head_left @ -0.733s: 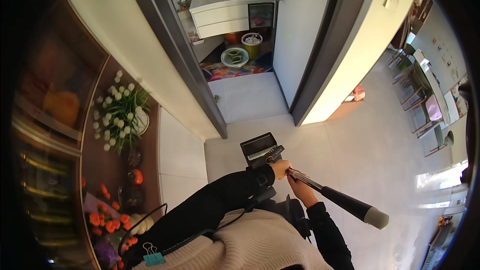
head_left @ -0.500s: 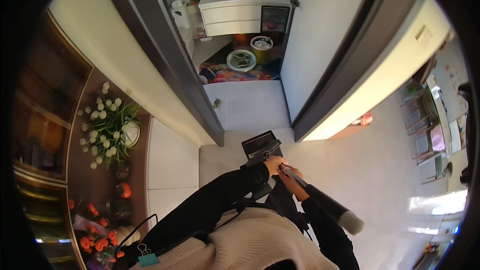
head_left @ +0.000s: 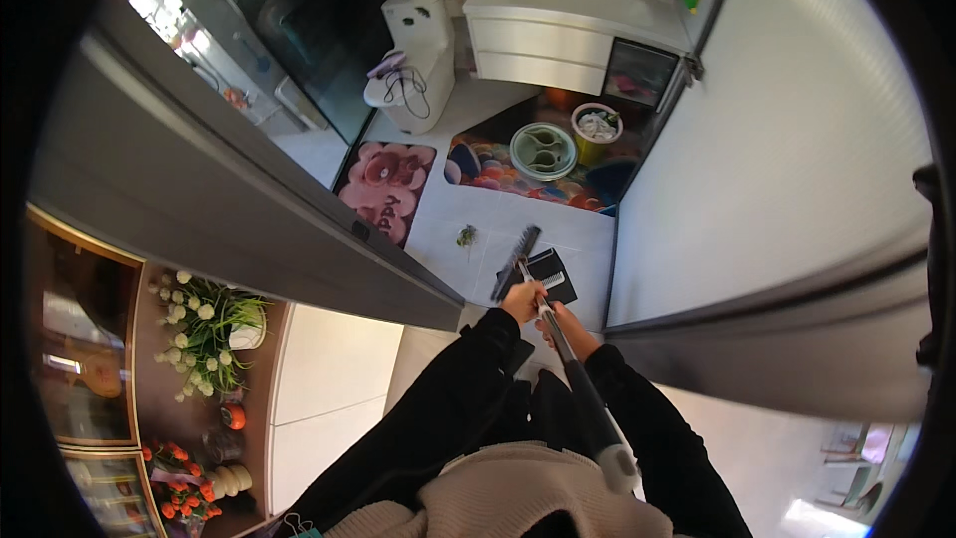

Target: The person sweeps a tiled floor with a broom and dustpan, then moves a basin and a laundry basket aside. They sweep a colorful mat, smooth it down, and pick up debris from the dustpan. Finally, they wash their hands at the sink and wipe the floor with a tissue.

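Observation:
My left hand [head_left: 523, 302] is closed around a long pole just above the dark bristled head of a broom [head_left: 517, 263]. Close beside it, a little nearer to me, my right hand [head_left: 570, 329] is closed on the same pole, whose thick dark grip with a pale end slants back toward my right side. Past my hands a black dustpan [head_left: 555, 277] with a row of pale comb teeth rests on the light floor tiles. Its own handle cannot be made out. A small greenish clump [head_left: 466, 236] lies on the tiles left of the broom head.
Ahead is a bathroom with a pink mat [head_left: 386, 189], a colourful mat [head_left: 478, 161] bearing a round pale basin [head_left: 543, 151], and a waste bin [head_left: 597, 127]. A toilet [head_left: 410, 70] and white vanity [head_left: 543, 45] stand behind. Grey door frame [head_left: 299, 199] and frosted door [head_left: 767, 139] flank me.
I have moved forward into the doorway, and more of the bathroom shows. The broom head has come apart from the dustpan to its left, and the dustpan is now past the threshold.

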`<state>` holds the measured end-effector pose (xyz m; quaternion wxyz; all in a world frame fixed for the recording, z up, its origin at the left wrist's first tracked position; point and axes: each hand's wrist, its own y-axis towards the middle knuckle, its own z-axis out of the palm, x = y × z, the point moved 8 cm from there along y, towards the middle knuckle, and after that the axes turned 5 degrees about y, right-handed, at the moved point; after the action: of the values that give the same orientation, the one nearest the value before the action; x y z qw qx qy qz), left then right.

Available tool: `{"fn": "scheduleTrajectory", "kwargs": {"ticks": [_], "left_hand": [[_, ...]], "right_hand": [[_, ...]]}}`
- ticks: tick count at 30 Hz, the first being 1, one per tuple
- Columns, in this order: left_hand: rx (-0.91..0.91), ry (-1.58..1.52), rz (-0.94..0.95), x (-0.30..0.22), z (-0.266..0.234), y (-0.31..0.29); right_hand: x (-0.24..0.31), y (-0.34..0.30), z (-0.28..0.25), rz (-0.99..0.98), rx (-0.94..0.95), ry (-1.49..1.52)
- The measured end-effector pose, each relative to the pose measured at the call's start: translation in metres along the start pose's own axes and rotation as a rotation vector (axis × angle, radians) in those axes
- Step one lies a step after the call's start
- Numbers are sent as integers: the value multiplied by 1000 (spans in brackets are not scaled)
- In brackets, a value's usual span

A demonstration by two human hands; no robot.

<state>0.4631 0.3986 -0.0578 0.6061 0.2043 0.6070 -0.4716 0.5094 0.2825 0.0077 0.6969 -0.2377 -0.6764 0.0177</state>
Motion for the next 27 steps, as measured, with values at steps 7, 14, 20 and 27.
{"fn": "scheduleTrajectory", "kwargs": {"ticks": [7, 14, 20, 27], "left_hand": [[-342, -872, -609, 39, -87, 89], [-469, -991, -311, 91, -187, 159], [-594, -924, -505, 37, -243, 139], [-754, -789, -605, 22, -242, 115]], "right_hand": [[-3, 111, -93, 26, -268, -389], [18, 208, -128, -26, -31, -558], [22, 299, -146, 19, 151, -806], [30, 379, -154, 34, 300, -893]]}}
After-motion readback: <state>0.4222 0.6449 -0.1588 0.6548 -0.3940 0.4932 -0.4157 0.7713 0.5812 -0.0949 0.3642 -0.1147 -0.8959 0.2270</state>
